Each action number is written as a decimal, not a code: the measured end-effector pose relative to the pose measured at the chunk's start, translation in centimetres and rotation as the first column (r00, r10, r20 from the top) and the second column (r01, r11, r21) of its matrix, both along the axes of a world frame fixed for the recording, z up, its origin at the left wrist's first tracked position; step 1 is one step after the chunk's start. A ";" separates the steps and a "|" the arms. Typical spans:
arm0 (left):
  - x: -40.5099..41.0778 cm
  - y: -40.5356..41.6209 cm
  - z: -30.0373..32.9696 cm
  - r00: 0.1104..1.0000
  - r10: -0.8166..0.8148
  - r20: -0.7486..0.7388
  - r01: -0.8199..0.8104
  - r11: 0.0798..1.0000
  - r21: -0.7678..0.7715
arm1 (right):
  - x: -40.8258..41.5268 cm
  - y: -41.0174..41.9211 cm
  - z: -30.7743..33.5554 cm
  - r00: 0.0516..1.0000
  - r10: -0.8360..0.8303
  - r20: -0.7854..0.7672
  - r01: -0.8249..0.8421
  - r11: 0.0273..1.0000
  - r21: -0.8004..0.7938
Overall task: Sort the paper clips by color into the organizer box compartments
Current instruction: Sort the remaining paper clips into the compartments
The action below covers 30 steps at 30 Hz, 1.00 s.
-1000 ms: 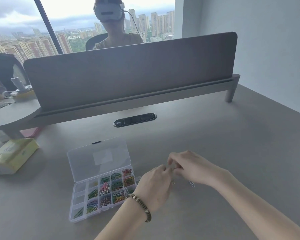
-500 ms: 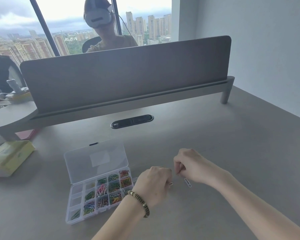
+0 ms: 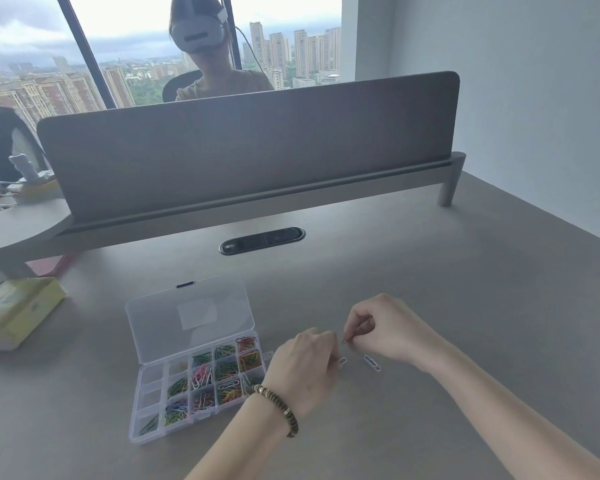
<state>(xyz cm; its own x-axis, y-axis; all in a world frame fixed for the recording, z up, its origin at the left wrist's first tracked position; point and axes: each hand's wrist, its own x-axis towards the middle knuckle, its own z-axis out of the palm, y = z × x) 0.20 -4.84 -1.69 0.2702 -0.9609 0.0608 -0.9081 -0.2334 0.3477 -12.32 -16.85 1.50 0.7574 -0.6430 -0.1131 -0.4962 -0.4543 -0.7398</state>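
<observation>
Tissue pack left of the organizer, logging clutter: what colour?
Yellow tissue pack; head view shows it best.

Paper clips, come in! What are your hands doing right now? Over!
Left hand pinches a clip; right hand pinches another. White clip loose on desk between them. Organizer box open, left of hands. Nothing in the way.

A grey desk carries an open organizer box of coloured paper clips. A white paper clip lies to its right. A yellow tissue pack sits far left.
</observation>
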 end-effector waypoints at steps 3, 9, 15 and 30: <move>-0.3 0.2 0.4 0.980 0.106 -0.171 -0.123 0.988 -0.094 | 0.3 0.5 0.3 0.981 -0.109 0.161 0.079 0.980 0.183; 0.3 1.5 3.3 0.407 0.125 -0.905 -0.404 0.913 -0.056 | 2.2 2.7 1.1 0.907 -0.237 0.347 0.107 0.929 0.355; 4.4 5.4 3.9 0.498 0.210 -0.841 -0.492 0.868 -0.074 | 6.4 5.4 1.5 0.925 -0.115 0.362 0.034 0.974 0.224; 13.4 13.3 1.8 0.869 0.475 0.138 -0.464 0.880 -0.103 | 12.5 10.1 -2.1 0.940 0.341 -0.019 -0.328 0.883 -0.336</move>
